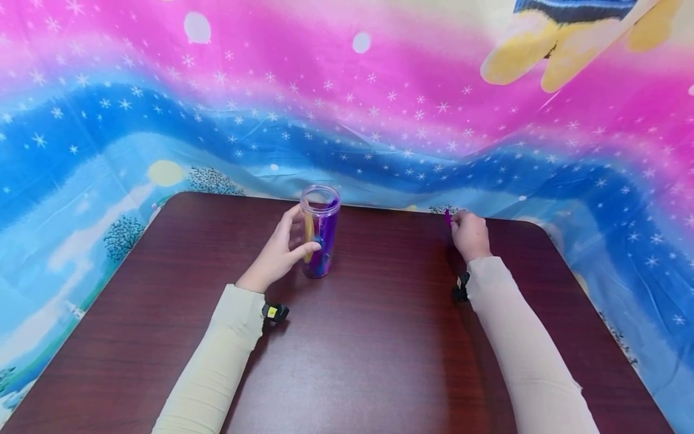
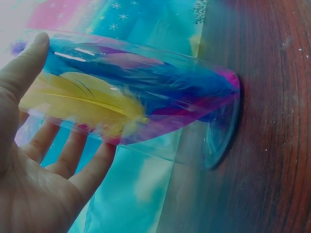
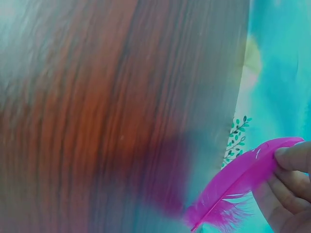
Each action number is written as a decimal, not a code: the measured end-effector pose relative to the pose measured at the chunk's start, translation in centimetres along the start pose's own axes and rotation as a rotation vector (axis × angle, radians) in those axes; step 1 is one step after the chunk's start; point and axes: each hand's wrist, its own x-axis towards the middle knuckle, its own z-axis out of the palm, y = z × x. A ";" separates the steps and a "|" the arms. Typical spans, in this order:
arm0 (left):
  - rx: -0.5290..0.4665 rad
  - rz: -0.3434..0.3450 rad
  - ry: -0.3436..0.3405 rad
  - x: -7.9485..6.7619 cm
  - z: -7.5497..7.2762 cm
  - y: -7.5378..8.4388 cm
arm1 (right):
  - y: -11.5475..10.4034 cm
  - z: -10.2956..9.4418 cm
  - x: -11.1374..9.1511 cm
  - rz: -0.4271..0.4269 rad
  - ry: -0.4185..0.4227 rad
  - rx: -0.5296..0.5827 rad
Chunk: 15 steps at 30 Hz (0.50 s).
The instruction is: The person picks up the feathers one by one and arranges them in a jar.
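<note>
A clear plastic tumbler point(image 1: 326, 241) stands upright on the table, its top uncovered. Inside it are several feathers: a yellow feather point(image 2: 87, 99) against the near wall, with blue, purple and pink ones behind. My left hand point(image 1: 279, 252) grips the tumbler from its left side, thumb point(image 2: 29, 63) on one side and fingers point(image 2: 95, 167) round the other. Off to the right, my right hand point(image 1: 470, 234) pinches a magenta feather point(image 3: 238, 174) between thumb and fingers. That feather hangs above the far part of the table; in the head view only a thin strip of it shows.
The dark brown wooden table point(image 1: 347, 361) has rounded far corners. Behind its far edge hangs a printed cloth point(image 1: 347, 120) with snowflakes and trees. A small black camera point(image 1: 275, 312) sits on the left wrist and another black camera point(image 1: 461, 287) on the right.
</note>
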 end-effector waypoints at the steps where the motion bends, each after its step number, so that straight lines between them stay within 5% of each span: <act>1: 0.001 0.000 0.001 0.0 0.0 0.0 | -0.1 0.0 0.0 0.002 0.002 0.010; 15: -0.007 0.005 0.003 -0.1 0.0 0.1 | -2.0 -0.2 -0.1 0.013 0.030 0.114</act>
